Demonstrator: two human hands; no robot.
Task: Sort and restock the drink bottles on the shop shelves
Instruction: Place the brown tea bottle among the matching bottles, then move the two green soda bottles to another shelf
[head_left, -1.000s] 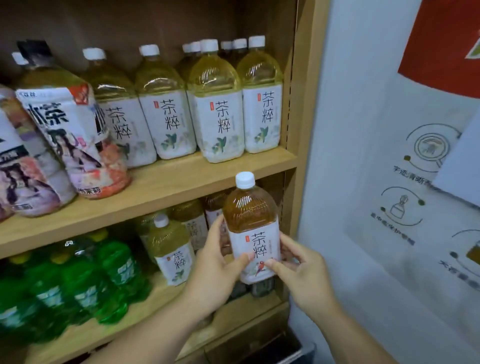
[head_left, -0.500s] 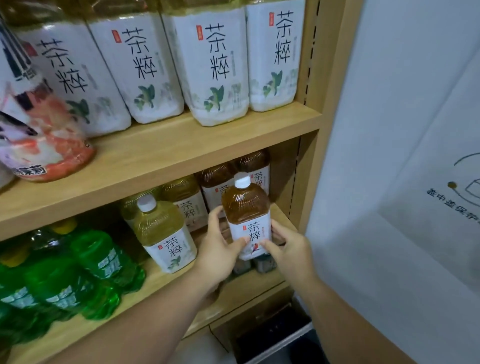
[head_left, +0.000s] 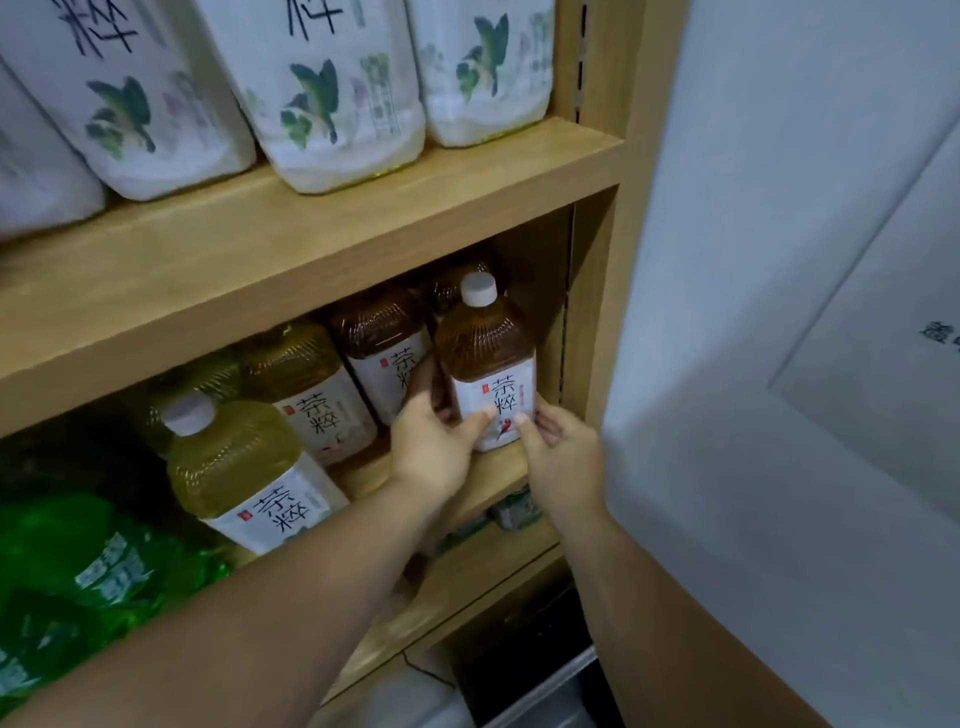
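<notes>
Upper-shelf bottles (head_left: 322, 93): caps and shoulders are cut off by the top edge. Green bottles (head_left: 93, 561) at the middle shelf's left end: blurred, labels unreadable, partly cut off by the left edge. Left hand (head_left: 431, 447): fingers are hidden behind the brown tea bottle (head_left: 488, 374). Rear bottle (head_left: 452, 280) behind it: mostly hidden. Items (head_left: 514, 506) beneath the shelf's right end: unidentifiable. Wall print (head_left: 940, 332): cut off by the right edge.

A pale wall (head_left: 779, 312) fills three o'clock, bearing a printed sheet (head_left: 883, 364). A dark bin (head_left: 545, 688) sits near six o'clock.
</notes>
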